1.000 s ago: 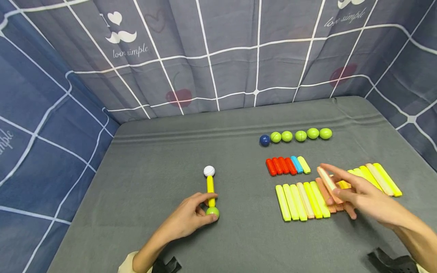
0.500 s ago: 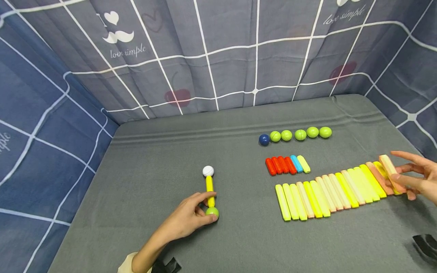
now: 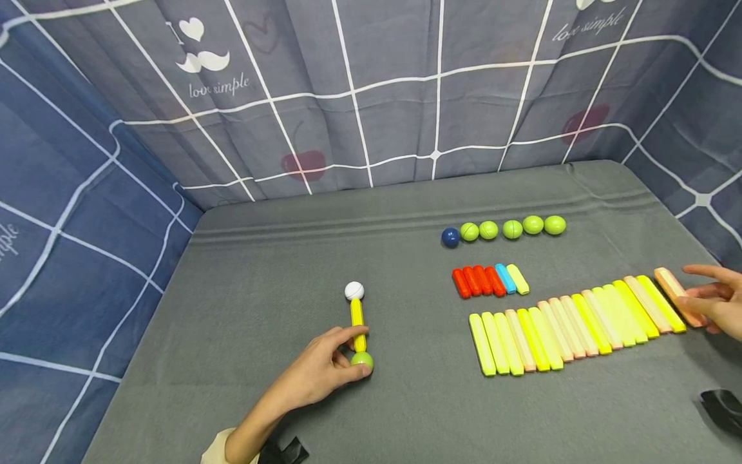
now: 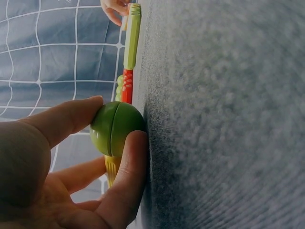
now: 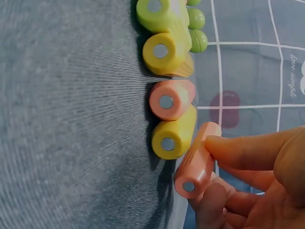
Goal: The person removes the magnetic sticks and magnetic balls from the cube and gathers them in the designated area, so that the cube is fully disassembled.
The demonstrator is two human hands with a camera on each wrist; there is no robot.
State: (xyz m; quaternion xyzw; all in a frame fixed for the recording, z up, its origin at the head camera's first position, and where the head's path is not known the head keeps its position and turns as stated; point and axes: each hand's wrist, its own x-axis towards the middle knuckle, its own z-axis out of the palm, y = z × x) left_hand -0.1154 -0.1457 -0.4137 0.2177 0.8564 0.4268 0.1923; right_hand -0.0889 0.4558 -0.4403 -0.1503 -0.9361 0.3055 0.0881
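Observation:
My left hand (image 3: 315, 367) holds a green ball (image 3: 362, 363) low on the grey cloth, thumb and fingers around it. A yellow magnetic stick (image 3: 356, 314) runs from that ball to a white ball (image 3: 355, 290) at its far end. In the left wrist view the green ball (image 4: 116, 129) sits between the fingertips. At the right, my right hand (image 3: 719, 299) pinches a peach-orange stick (image 5: 198, 162) near its close end, which shows a round silver tip. This stick lies slantwise just right of the long row of yellow and peach sticks (image 3: 537, 338).
Behind the long row lie short red sticks (image 3: 480, 281), a blue one (image 3: 505, 278) and a pale yellow one (image 3: 518, 279). Farther back a dark blue ball (image 3: 450, 238) and several green balls (image 3: 513, 229) form a line. A checked curtain (image 3: 394, 122) hangs beyond the cloth.
My right hand has carried the peach-orange stick rightward from over the row's middle to its right end, then lowered it beside the last yellow stick. The left hand has stayed in place.

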